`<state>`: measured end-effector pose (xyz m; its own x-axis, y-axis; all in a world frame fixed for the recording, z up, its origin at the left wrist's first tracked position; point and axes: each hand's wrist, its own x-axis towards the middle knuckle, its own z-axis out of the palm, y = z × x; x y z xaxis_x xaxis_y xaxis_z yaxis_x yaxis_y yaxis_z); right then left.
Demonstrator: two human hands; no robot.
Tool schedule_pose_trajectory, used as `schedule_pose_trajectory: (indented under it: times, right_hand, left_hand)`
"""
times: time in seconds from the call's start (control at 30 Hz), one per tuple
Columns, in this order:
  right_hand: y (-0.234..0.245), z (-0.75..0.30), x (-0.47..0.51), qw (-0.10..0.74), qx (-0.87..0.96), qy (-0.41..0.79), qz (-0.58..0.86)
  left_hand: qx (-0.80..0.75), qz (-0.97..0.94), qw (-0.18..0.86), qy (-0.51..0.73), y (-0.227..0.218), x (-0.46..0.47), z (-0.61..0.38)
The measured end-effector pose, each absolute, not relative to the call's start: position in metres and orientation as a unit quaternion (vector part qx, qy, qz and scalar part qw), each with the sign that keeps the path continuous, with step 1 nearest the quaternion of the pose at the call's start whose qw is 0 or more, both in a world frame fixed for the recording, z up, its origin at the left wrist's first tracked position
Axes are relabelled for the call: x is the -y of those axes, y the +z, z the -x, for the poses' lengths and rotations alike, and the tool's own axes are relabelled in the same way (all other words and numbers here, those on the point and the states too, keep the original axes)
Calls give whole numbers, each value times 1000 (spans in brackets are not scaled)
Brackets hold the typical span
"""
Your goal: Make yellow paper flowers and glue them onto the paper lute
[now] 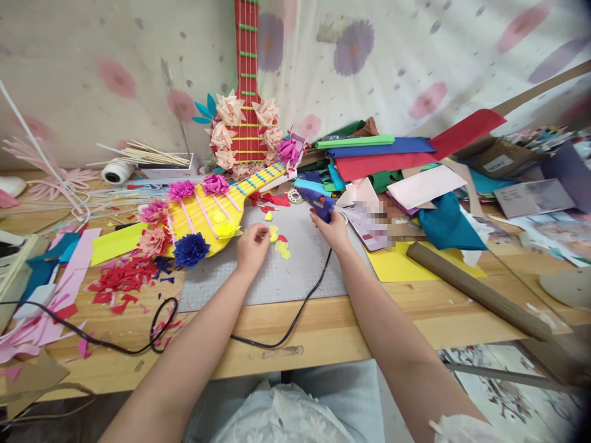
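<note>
My right hand point(333, 234) grips a blue hot glue gun point(317, 203) whose black cord point(308, 298) trails down over the table edge side and off to the left. Over the grey cutting mat point(277, 284), my left hand point(252, 246) has its fingers drawn together; whatever lies in them is too small to make out. Small yellow paper petals point(282, 248) lie beside its fingertips. Left of that hand rests a yellow paper guitar point(235, 197), tilted, with pink, blue and yellow paper flowers around its body.
A red paper guitar point(248, 74) with pale flowers stands against the curtain. Red paper scraps point(124, 275) lie to the left. Folded coloured paper point(383, 165), a phone point(369, 229), a yellow sheet point(397, 266) and a long brown roll point(475, 289) occupy the right.
</note>
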<state>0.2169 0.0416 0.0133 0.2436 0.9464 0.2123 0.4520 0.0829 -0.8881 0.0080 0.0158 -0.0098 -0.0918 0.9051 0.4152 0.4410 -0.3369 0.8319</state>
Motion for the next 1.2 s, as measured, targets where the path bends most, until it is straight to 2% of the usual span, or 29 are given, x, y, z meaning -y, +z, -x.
schedule_pose_trajectory:
  times: [0.07,0.2,0.43,1.2]
  right_hand:
    - [20,-220,-33,485,564,326,583]
    - [24,-218,-14,382,617,379,573]
    - [14,-208,-12,324,679,319,577]
    - [13,-209,-13,317,688,324,566]
  left_hand:
    - [-568,-545,297,541,-14,-24,-6]
    - [-563,-513,354,544,-18,-30,-4]
    - [-577,-527,322,534,-12,-24,-6]
    - [-565,-582,265,522,-12,-21,-6]
